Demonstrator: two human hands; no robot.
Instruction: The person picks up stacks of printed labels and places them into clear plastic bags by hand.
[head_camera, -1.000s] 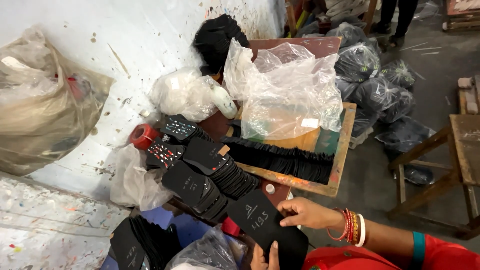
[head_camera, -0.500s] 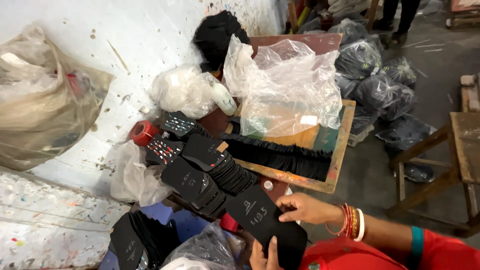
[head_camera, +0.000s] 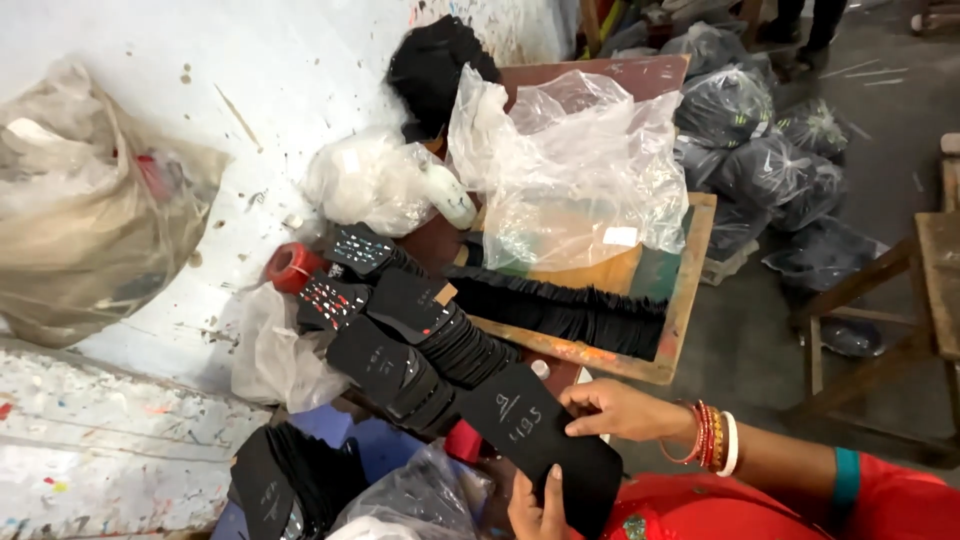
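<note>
Black sole piece (head_camera: 545, 445) pinched by right hand (head_camera: 620, 410) and left hand (head_camera: 535, 505), stacked black soles (head_camera: 420, 345) just beside, clear plastic bag (head_camera: 580, 170) behind

A small footwear workshop: stacks of black cut sole pieces (head_camera: 440, 340) (chalk-marked) crowd a worn wooden tray (head_camera: 680, 310), plastic bags of black stock (head_camera: 760, 140) heap on the concrete floor (head_camera: 880, 130), and the wall (head_camera: 250, 80) is paint-spattered.
</note>
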